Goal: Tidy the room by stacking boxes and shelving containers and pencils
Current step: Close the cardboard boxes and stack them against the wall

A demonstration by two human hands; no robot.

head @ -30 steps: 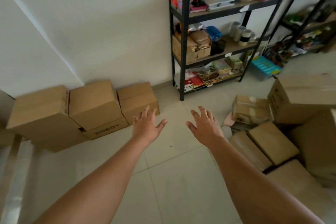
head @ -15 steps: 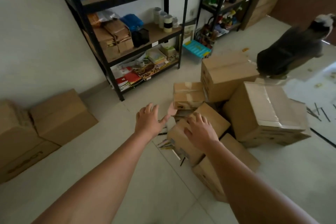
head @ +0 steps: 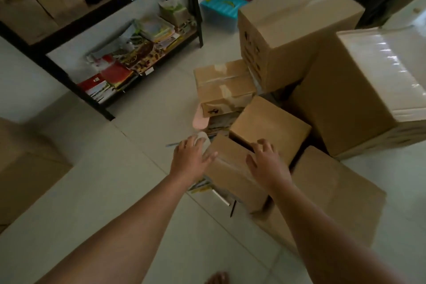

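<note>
Centrally, both hands, left hand (head: 192, 160) and right hand (head: 265, 163), rest spread fingers on a small box (head: 230, 175), hemmed by larger boxes (head: 355, 90) at right.

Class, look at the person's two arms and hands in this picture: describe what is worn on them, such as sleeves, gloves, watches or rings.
Nothing is worn on either. The left hand and right hand are bare, without gloves, and no ring shows. Both forearms are bare up to the picture's bottom edge: no sleeve, watch or bracelet in view. A bare foot shows at the bottom edge.
</note>
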